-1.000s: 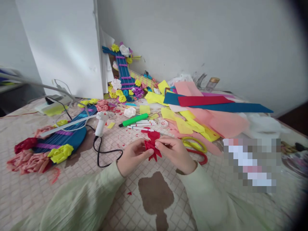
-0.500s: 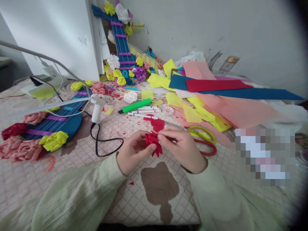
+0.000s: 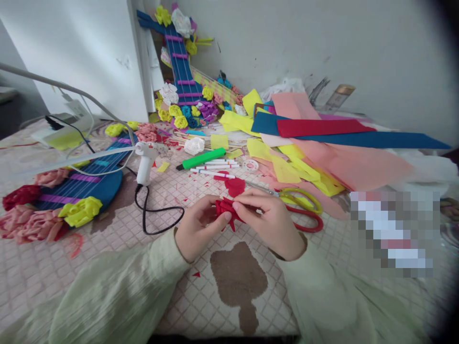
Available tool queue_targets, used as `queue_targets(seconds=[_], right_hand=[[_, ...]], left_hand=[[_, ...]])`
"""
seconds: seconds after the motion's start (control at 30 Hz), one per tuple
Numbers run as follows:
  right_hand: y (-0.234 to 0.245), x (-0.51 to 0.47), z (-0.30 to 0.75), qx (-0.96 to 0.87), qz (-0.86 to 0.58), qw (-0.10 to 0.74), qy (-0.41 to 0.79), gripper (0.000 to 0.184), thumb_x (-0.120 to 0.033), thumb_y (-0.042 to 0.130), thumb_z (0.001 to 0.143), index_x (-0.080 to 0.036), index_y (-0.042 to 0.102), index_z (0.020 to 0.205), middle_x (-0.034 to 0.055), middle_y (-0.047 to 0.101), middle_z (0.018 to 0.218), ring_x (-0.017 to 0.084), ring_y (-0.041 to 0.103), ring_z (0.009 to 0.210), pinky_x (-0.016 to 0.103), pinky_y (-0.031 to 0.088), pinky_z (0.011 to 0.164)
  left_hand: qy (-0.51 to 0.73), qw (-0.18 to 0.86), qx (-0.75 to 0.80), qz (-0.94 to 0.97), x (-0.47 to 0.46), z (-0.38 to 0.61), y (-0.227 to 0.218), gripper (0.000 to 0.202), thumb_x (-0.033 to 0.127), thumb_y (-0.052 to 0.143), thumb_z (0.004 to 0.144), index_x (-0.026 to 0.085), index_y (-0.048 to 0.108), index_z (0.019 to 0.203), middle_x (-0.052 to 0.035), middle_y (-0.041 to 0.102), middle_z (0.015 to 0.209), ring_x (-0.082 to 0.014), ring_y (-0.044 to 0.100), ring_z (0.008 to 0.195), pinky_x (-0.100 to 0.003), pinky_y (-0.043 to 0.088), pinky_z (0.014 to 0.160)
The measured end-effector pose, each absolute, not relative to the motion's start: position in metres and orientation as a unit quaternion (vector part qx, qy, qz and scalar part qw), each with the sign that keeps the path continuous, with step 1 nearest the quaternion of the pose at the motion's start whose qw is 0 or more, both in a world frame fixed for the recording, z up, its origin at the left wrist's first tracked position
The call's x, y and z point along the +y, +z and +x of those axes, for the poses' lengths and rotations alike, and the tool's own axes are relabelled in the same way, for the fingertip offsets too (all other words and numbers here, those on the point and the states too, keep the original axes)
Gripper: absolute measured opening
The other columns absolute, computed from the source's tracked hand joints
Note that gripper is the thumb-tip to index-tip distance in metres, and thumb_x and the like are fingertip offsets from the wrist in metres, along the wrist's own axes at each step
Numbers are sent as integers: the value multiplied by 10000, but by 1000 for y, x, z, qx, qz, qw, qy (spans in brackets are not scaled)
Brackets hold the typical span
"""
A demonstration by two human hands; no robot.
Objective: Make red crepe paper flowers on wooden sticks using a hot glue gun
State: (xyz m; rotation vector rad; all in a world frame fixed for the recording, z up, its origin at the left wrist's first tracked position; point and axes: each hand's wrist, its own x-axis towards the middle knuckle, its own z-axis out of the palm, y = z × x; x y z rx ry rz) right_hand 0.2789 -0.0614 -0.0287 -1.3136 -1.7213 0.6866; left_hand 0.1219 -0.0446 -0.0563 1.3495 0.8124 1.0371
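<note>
A small red crepe-paper flower point(image 3: 225, 208) with pointed petals is held between both hands above the table. My left hand point(image 3: 198, 223) is closed on its left side, thumb pressed on the front. On the other side my right hand point(image 3: 269, 220) pinches the flower's upper right edge between thumb and fingers. Just beyond them lies a flat red paper piece point(image 3: 235, 186). Scissors point(image 3: 307, 220) with one yellow and one red handle loop rest beside my right hand, partly behind it.
A white glue gun point(image 3: 144, 165) stands left with its black cord looped on the table. Blue paper guitars with crepe flowers point(image 3: 81, 210) are at left and back. A green marker point(image 3: 202, 158), white sticks and a tape roll point(image 3: 250, 165) lie mid-table. Crepe sheets point(image 3: 358, 160) cover the back right.
The red flower has turned slightly between my fingers, and its petals point differently. My right fingers have shifted a little left along its edge. Everything else stays in place.
</note>
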Motion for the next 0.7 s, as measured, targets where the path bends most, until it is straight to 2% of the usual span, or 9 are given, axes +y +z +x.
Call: queue_targets(seconds=[0.37, 0.7], right_hand=[[-31, -60, 281, -664, -530, 418, 322, 125, -208, 595, 769, -164, 699, 821, 42, 642, 820, 146, 601, 756, 240, 477, 567], [-33, -60, 280, -651, -537, 425, 327, 80, -187, 616, 741, -165, 678, 785, 51, 651, 823, 163, 615, 784, 240, 502, 565]], left_hand=[[459, 572, 337, 591, -43, 120, -60, 120, 198, 645, 740, 160, 601, 844, -19, 631, 768, -116, 597, 705, -235, 515, 666], [465, 561, 333, 598, -43, 120, -60, 126, 203, 661, 730, 156, 616, 838, -28, 640, 782, -129, 610, 721, -257, 524, 695]])
